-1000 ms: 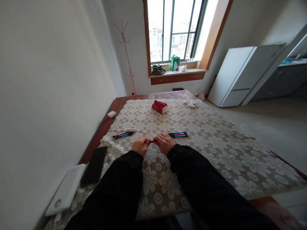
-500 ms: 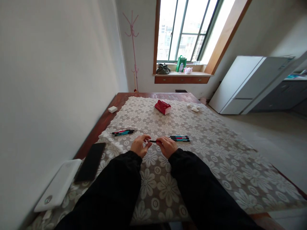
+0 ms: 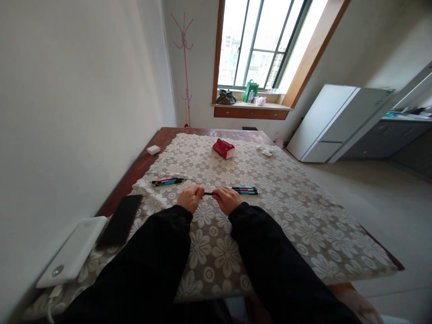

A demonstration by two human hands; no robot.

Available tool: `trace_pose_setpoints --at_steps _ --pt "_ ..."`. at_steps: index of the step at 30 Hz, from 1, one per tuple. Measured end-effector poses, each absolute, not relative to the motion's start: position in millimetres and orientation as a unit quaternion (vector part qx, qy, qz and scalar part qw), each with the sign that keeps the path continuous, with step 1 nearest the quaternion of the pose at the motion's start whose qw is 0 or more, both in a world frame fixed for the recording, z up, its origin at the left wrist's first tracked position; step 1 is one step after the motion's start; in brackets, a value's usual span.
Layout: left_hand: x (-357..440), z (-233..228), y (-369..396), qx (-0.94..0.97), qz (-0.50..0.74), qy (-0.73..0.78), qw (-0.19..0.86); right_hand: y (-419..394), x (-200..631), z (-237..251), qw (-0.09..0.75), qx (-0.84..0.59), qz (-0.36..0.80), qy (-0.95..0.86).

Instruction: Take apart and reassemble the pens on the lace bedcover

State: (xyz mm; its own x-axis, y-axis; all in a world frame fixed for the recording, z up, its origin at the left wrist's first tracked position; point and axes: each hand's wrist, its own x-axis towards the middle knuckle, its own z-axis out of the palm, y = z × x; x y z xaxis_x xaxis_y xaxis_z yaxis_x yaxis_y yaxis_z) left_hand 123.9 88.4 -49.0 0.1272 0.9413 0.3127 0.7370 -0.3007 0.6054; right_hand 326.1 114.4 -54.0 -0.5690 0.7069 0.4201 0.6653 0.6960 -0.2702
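Both my hands are over a table covered with a flower-patterned lace cloth [image 3: 286, 202]. My right hand [image 3: 227, 200] grips a dark pen [image 3: 208, 194] that points left, and my left hand [image 3: 189, 198] closes its fingers on the pen's left tip. A small group of red, blue and black pens [image 3: 245, 190] lies just right of my right hand. Another small group of pens [image 3: 167, 181] lies to the left, beyond my left hand. Both arms wear black sleeves.
A black phone [image 3: 119, 220] and a white flat device [image 3: 72, 252] lie at the near left edge by the wall. A red packet [image 3: 223, 148], crumpled tissue [image 3: 266, 152] and a small white block [image 3: 153, 149] lie farther back. A white fridge [image 3: 334, 123] stands right.
My left fingers, spread apart half a second ago, have closed on the pen's left tip. The view has shifted slightly; the pen groups on the cloth stay put.
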Motion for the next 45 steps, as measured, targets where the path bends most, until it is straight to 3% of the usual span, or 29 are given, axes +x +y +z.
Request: trace_pose_setpoints --at_steps 9,18,28,35,45 --pt "121 -62 96 0.759 0.341 0.54 0.126 113 329 -51 0.192 -0.431 0.053 -0.88" --pt "122 -58 94 0.724 0.376 0.566 0.119 125 345 -41 0.26 -0.347 0.052 -0.899" --pt "123 -50 92 0.737 0.3 0.598 0.099 140 446 -46 0.249 -0.463 0.053 -0.849" --pt "81 -39 102 0.66 0.242 0.71 -0.045 137 446 -64 0.235 -0.475 0.005 -0.848" --pt "68 -48 106 0.632 0.171 0.755 -0.022 138 446 -70 0.231 -0.478 -0.004 -0.848"
